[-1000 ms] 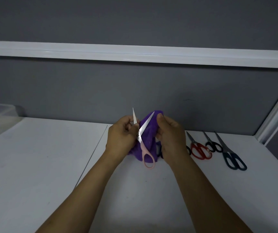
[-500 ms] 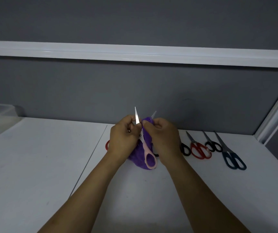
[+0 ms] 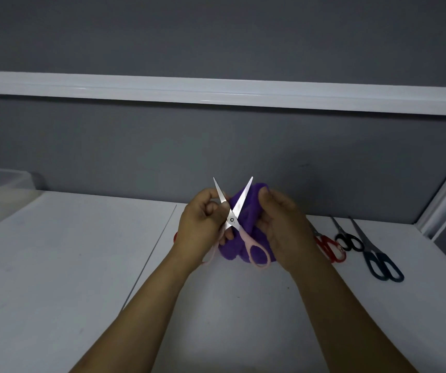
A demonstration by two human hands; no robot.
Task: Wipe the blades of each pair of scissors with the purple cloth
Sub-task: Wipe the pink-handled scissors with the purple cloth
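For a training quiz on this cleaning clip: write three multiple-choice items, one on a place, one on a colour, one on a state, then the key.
1. The dark blue scissors lie:
A. rightmost on the table
B. in a hand
C. on the wall rail

2. The held scissors have handles that are:
A. red
B. black
C. pink

3. The held scissors' blades are:
A. shut
B. open in a V
C. fully wrapped in cloth

Key:
1. A, they lie right of the black scissors and the red scissors.
2. C, a pink loop hangs below the left hand.
3. B, the tips stand apart, with the purple cloth in the right hand behind one blade.
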